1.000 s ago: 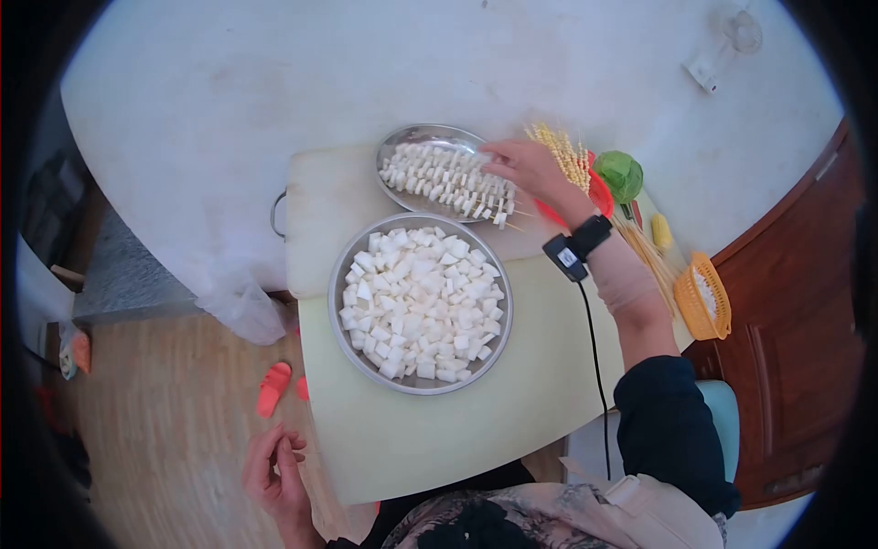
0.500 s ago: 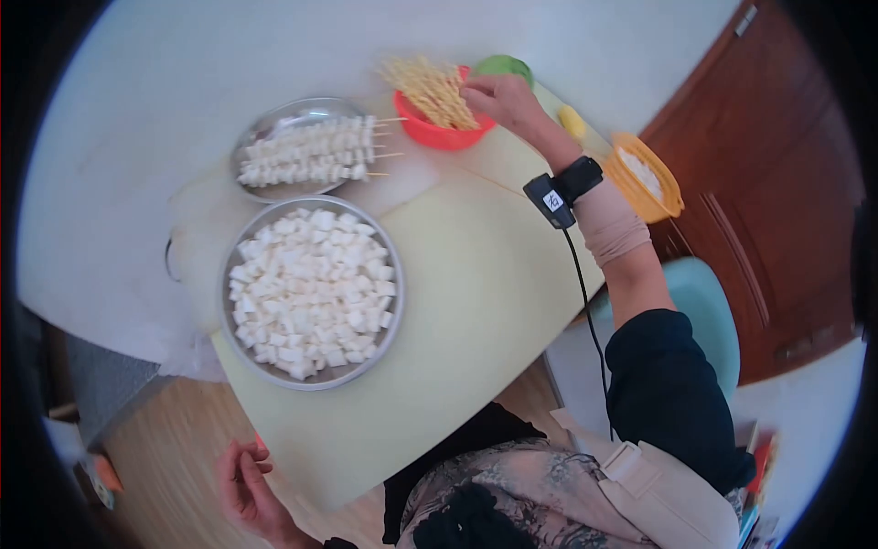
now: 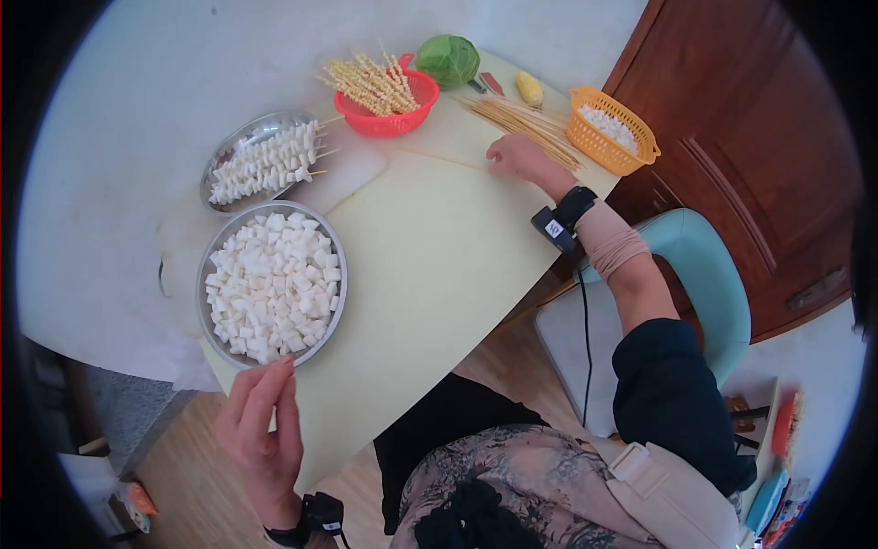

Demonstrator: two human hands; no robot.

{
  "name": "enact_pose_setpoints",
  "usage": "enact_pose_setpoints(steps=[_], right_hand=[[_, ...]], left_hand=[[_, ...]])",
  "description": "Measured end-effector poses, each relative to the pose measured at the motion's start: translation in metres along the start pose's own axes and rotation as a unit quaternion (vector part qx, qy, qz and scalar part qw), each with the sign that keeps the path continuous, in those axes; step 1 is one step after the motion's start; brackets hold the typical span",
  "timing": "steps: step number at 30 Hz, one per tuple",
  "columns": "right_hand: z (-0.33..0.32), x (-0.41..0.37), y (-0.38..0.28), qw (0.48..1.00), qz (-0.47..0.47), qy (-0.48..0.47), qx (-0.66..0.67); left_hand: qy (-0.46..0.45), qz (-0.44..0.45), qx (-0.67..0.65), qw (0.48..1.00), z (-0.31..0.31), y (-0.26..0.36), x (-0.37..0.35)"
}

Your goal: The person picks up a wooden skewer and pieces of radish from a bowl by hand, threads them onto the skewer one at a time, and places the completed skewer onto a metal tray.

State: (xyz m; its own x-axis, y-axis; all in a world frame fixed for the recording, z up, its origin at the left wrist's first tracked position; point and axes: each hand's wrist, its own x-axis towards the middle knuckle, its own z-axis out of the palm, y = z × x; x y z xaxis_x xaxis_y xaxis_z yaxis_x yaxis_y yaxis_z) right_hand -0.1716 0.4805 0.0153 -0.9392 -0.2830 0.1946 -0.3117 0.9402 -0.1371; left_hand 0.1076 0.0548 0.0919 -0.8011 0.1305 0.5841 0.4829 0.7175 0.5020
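Left hand (image 3: 261, 430), near left: fingers straight, holding nothing, tips just beside the near rim of the metal bowl (image 3: 200, 297) of white cubes (image 3: 273, 285). Right hand (image 3: 514, 157), farther right on the yellow table (image 3: 430, 265): fingers curled at the loose bamboo skewers (image 3: 529, 123); grip cannot be told. Far left: tray (image 3: 219, 157) of loaded skewers.

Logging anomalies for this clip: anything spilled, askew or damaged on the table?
Nothing spilled or damaged. The white cubes lie within the large tray; only bare skewers lie loose on the table, between the right hand and the orange basket.
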Motion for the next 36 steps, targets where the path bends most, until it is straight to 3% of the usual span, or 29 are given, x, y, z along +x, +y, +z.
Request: enact_pose_setpoints(steps=[5, 8, 11, 13, 14, 17, 21, 23, 25, 26, 27, 28, 29, 31, 33, 36], right_hand=[[0.009, 0.003, -0.014, 0.996, -0.004, 0.000, -0.093], [0.006, 0.000, -0.020, 0.987, -0.013, -0.058, -0.151], [-0.012, -0.009, -0.027, 0.993, 0.026, -0.081, -0.085], [-0.029, -0.016, -0.035, 0.995, 0.015, -0.018, 0.095], [-0.041, -0.016, -0.047, 0.995, 0.007, -0.018, 0.096], [-0.080, -0.020, -0.082, 0.977, 0.036, -0.101, 0.182], [-0.088, -0.015, -0.122, 0.967, -0.054, -0.079, 0.236], [-0.077, -0.004, -0.141, 0.956, -0.113, -0.056, 0.266], [-0.053, 0.011, -0.164, 0.893, -0.153, 0.007, 0.424], [-0.051, 0.015, -0.181, 0.891, -0.160, 0.004, 0.424], [-0.049, 0.017, -0.199, 0.845, -0.106, -0.035, 0.524], [-0.046, 0.020, -0.214, 0.784, -0.050, -0.075, 0.614], [-0.040, 0.025, -0.225, 0.783, -0.055, -0.080, 0.614], [-0.030, 0.038, -0.245, 0.661, -0.033, -0.146, 0.735], [-0.024, 0.044, -0.264, 0.646, -0.030, -0.158, 0.746], [-0.007, 0.049, -0.277, 0.559, -0.049, -0.198, 0.804]], left_hand=[[-0.008, 0.015, -0.009, 1.000, 0.013, 0.006, -0.010], [-0.022, -0.033, -0.009, 0.999, 0.008, 0.002, -0.015], [-0.018, -0.071, -0.030, 0.997, 0.007, -0.007, -0.017], [-0.025, -0.097, -0.044, 0.994, 0.007, -0.016, -0.019], [-0.020, -0.093, -0.053, 0.994, 0.007, -0.021, -0.016], [-0.017, -0.090, -0.052, 0.994, 0.008, -0.035, -0.007], [0.009, -0.116, -0.091, 0.989, 0.017, -0.058, 0.003], [0.027, -0.180, -0.190, 0.965, 0.022, -0.069, 0.011], [0.059, -0.178, -0.172, 0.967, 0.032, -0.088, 0.024], [0.089, -0.145, -0.082, 0.982, 0.034, -0.095, 0.033], [0.117, -0.112, 0.010, 0.987, 0.036, -0.103, 0.041], [0.121, -0.115, 0.013, 0.986, 0.040, -0.111, 0.049], [0.110, -0.116, 0.083, 0.984, 0.045, -0.117, 0.057], [0.105, -0.122, 0.156, 0.975, 0.053, -0.126, 0.068], [0.026, -0.151, 0.224, 0.963, 0.060, -0.131, 0.077], [0.014, -0.131, 0.264, 0.956, 0.067, -0.128, 0.081]])
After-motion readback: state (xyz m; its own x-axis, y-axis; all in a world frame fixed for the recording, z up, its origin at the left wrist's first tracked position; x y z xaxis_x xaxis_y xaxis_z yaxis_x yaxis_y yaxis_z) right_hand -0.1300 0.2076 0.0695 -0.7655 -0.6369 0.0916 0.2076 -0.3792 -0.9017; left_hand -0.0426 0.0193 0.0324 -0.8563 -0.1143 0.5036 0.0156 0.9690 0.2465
